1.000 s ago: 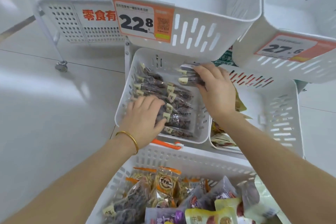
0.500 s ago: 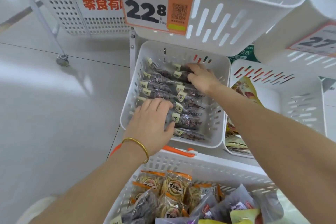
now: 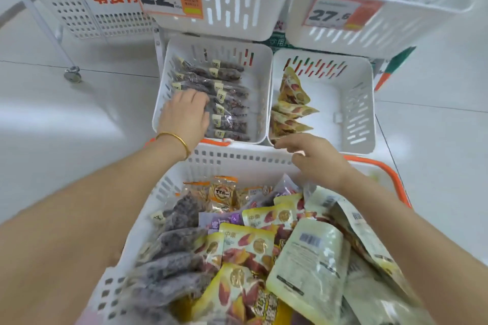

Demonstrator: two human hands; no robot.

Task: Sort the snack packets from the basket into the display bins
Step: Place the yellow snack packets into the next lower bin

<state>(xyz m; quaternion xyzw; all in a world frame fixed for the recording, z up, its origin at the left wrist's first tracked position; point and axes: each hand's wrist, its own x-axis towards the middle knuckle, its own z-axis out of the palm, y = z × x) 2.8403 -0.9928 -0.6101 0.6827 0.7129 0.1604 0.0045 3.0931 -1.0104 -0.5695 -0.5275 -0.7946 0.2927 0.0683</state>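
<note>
Two lower display bins already held stock: the left bin (image 3: pixel 163 92), at about eleven o'clock from the basket (image 3: pixel 237 156), carried rows of dark packets (image 3: pixel 228 103), and the right bin (image 3: pixel 352 103), at one o'clock, held a short stack of yellow packets (image 3: pixel 290 107) along its nine o'clock wall. Much of the sorting looked undone, since the basket at six o'clock was heaped with mixed snack packets (image 3: pixel 253 235) in dark, yellow, purple and orange. The left hand (image 3: pixel 184 116), a gold bangle (image 3: pixel 174 138) at its wrist, reached into the left bin with fingers laid flat on the dark packets, gripping nothing. The right hand (image 3: pixel 317 163) hovered over the basket's far rim, fingers loosely bent and empty.
</note>
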